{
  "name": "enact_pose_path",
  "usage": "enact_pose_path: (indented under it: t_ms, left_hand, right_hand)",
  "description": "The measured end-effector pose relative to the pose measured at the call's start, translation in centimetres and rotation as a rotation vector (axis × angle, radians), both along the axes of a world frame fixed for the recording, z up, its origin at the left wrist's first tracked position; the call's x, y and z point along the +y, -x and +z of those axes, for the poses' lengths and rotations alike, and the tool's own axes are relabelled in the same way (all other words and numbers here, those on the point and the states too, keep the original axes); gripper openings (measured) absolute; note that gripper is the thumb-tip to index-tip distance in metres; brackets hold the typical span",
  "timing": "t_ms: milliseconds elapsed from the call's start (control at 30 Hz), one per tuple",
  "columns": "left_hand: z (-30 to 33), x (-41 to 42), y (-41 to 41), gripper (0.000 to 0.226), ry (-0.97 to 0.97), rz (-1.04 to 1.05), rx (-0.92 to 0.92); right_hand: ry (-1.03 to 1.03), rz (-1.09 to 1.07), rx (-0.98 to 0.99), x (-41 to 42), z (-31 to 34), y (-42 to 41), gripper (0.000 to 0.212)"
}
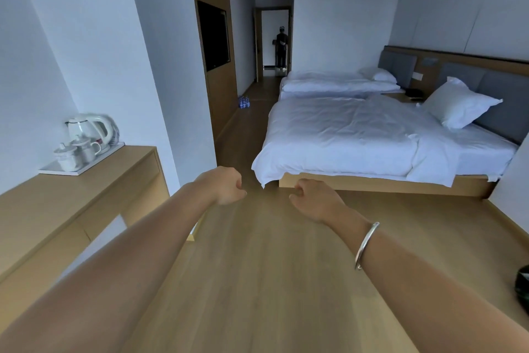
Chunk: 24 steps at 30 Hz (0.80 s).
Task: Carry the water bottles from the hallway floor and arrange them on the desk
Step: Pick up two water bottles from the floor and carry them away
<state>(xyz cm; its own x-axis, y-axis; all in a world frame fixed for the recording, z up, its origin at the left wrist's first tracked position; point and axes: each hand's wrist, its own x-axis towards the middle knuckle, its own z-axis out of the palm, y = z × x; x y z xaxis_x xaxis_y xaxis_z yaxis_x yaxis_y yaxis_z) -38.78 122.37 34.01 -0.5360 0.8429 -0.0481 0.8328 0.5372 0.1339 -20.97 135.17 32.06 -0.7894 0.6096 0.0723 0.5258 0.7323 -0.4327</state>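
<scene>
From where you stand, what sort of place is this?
Most likely a hotel room: two made-up beds with white linen, a tray with kettle and cups on the desk, and a wall-mounted television.

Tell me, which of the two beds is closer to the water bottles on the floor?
The far bed, beside the hallway. The water bottles stand just left of its foot end, while the near bed lies closer to the hands.

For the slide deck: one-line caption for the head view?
Both hands, left and right, empty; water bottles on the far hallway floor, desk at left.
</scene>
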Motion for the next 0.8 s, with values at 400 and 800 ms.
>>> enact_pose_path:
  t_ms: [400,800]
  left_hand:
    - [-1.6,19.1,8.1,0.03,0.007,0.068,-0.047]
    - [-3.8,31.4,24.9,0.032,0.013,0.083,-0.057]
  right_hand:
    - [0.056,0.042,0.007,19.5,-0.4,9.5,0.034]
    - [0.064,0.095,-0.005,31.7,-3.2,27.7,0.033]
